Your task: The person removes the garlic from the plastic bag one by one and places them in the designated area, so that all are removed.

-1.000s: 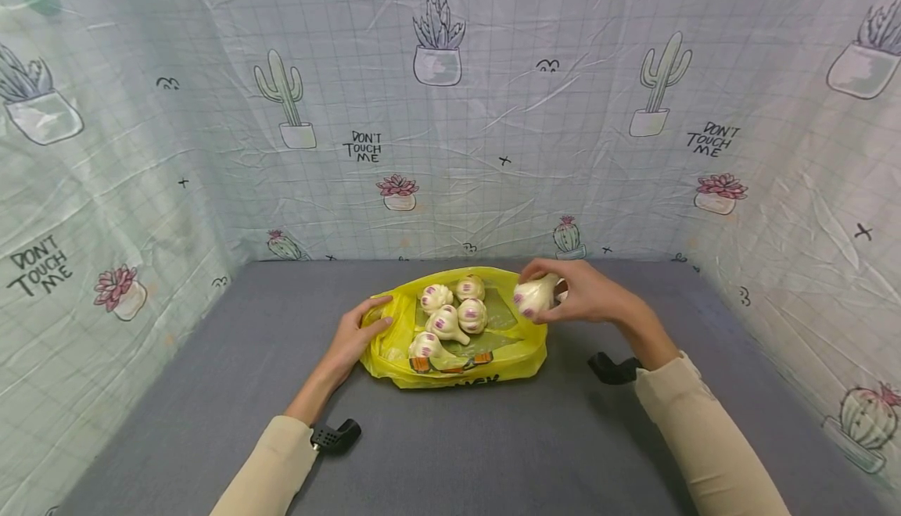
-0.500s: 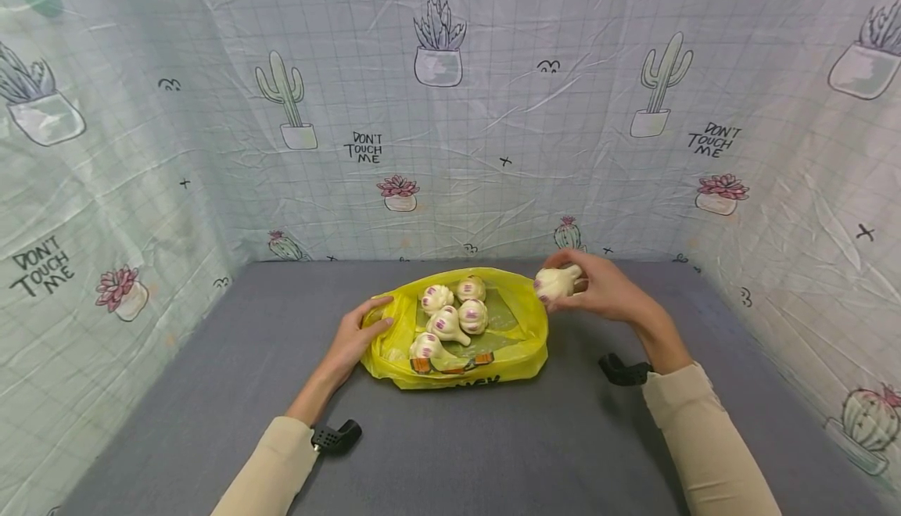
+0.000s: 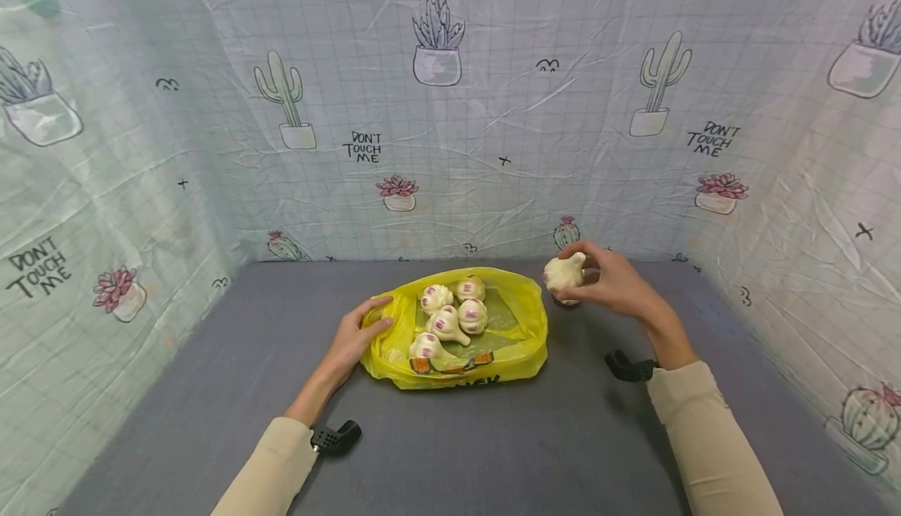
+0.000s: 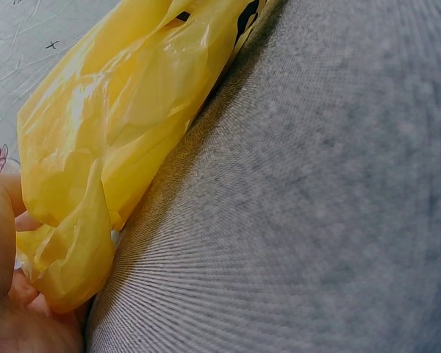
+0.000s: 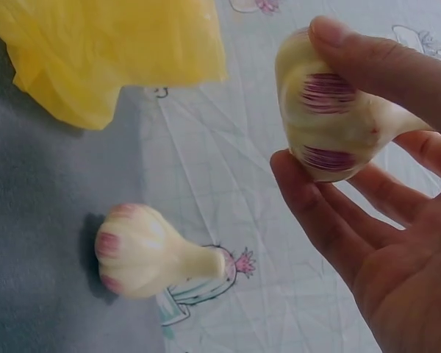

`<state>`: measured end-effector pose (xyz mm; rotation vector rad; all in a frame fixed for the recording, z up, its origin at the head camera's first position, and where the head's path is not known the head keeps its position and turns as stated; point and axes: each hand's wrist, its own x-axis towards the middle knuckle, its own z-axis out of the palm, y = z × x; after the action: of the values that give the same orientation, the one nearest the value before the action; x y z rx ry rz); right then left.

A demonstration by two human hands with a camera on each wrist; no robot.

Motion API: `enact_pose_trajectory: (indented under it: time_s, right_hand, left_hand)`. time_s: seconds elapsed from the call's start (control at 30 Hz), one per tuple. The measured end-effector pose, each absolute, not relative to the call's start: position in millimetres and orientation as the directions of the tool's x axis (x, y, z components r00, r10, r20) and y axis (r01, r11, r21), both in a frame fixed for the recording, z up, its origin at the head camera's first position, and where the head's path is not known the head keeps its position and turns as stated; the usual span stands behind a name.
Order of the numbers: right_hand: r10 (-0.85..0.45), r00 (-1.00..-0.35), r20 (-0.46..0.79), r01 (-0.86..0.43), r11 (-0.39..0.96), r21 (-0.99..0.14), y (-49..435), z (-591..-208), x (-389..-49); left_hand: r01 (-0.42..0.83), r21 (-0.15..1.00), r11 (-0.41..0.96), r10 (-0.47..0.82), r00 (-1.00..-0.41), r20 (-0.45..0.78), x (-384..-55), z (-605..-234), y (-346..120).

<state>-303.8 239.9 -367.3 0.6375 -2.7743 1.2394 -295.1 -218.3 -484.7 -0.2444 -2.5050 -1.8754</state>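
Note:
A yellow plastic bag (image 3: 529, 348) lies with its mouth spread, and several garlic bulbs (image 3: 445, 322) sit inside. At its left end my left hand (image 3: 349, 338) grips the gathered plastic between thumb and fingers; the left wrist view shows the crumpled bag (image 4: 77, 254) in that grasp. Beyond the bag's right rim, my right hand (image 3: 614, 280) pinches a purple-streaked garlic bulb (image 5: 327, 118) by its sides, its stem pointing up in the head view. Another garlic bulb (image 5: 143, 250) rests on the table below, mostly hidden behind the held one in the head view.
A grey cloth-covered table (image 3: 450, 446) spreads under everything. Behind it and on both sides hangs a pale curtain (image 3: 507, 211) printed with cacti, close to the table's far edge.
My right hand has carried its garlic bulb rightward from over the bag's right rim to the table's far side, tilting the stem upward. The left hand and bag stay put.

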Motion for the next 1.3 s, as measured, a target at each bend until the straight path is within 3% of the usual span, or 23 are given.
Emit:
enact_pose_trajectory:
  time_s: [0.83, 1.3]
  right_hand:
    - [-0.252, -0.938, 0.239, -0.346, 0.623, -0.701, 275.4, -363.8, -306.6]
    - [-0.204, -0.939, 0.278, -0.343, 0.612, -0.712, 282.5, -363.5, -308.5]
  left_hand:
    - [0.104, 0.953, 0.286, 0.12, -0.99, 0.073, -294.5, -481.6, -217.1]
    - [0.083, 0.961, 0.264, 0.13, -0.99, 0.049, -274.0, -450.4, -208.2]
